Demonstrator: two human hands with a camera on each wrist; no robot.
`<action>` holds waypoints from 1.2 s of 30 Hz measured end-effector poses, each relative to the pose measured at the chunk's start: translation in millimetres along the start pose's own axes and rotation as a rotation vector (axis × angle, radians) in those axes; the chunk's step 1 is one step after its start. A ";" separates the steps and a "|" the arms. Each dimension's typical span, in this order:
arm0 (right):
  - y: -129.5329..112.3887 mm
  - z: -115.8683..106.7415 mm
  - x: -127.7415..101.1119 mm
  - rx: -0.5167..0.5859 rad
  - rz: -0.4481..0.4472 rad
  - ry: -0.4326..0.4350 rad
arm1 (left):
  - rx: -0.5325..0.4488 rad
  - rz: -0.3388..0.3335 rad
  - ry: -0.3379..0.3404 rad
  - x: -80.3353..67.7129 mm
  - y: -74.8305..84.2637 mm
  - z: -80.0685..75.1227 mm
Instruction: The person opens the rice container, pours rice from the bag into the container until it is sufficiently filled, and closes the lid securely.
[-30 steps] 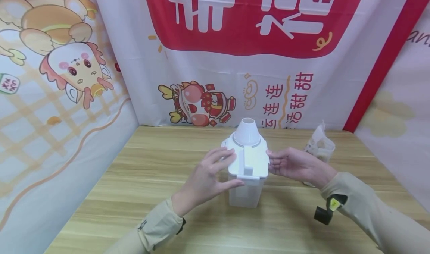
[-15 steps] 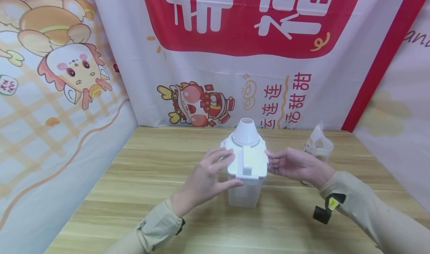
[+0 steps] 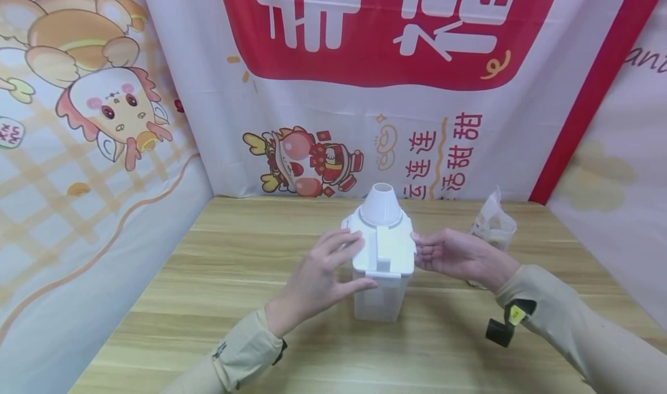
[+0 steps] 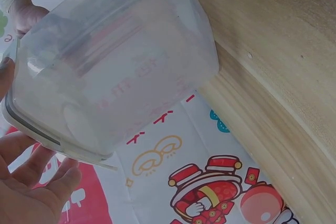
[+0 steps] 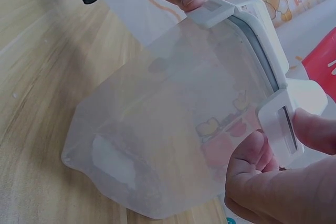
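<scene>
A clear plastic storage container point(image 3: 377, 307) with a white lid point(image 3: 400, 249) stands upright on the table. A white cone-shaped cup point(image 3: 382, 206) sits on the lid's far part. My left hand point(image 3: 323, 272) grips the lid's left side, its fingers over the edge and its thumb at the front clip point(image 3: 384, 275). On the other side my right hand point(image 3: 461, 255) pinches a side latch point(image 5: 278, 127), the thumb on its outer face and the fingers curled beneath. The right wrist view shows this latch standing out from the clear wall. The container looks empty.
A translucent plastic bag point(image 3: 495, 226) with unclear contents stands at the right, partly behind my right hand. The wood-grain table point(image 3: 208, 301) meets a printed cloth backdrop point(image 3: 224, 168) at its far edge, and similar cloths hang on both sides.
</scene>
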State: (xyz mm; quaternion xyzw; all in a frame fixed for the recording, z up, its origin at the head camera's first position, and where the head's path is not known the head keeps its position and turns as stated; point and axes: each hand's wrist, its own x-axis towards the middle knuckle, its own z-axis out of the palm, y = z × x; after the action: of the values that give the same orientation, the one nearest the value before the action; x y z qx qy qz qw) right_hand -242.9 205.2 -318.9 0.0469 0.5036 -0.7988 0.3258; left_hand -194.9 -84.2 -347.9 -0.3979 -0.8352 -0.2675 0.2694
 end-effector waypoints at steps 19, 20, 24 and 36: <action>2.6 0.0 3.3 0.011 0.000 -0.021 | 0.019 0.000 -0.010 -1.4 0.3 -1.1; 2.6 0.1 3.3 0.013 0.002 -0.022 | 0.019 0.002 -0.008 -1.4 0.2 -1.0; 2.5 -0.2 3.0 0.018 0.001 -0.018 | 0.015 0.009 0.000 -1.6 -0.1 -0.3; 0.8 -0.2 2.7 0.023 0.001 -0.015 | 0.008 0.005 -0.002 -0.7 -0.1 -0.2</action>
State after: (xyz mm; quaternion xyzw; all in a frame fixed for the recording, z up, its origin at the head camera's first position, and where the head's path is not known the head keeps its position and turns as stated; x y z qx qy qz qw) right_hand -244.7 203.8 -320.7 0.0449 0.4919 -0.8047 0.3295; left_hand -194.6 -84.8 -348.3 -0.3992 -0.8356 -0.2629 0.2708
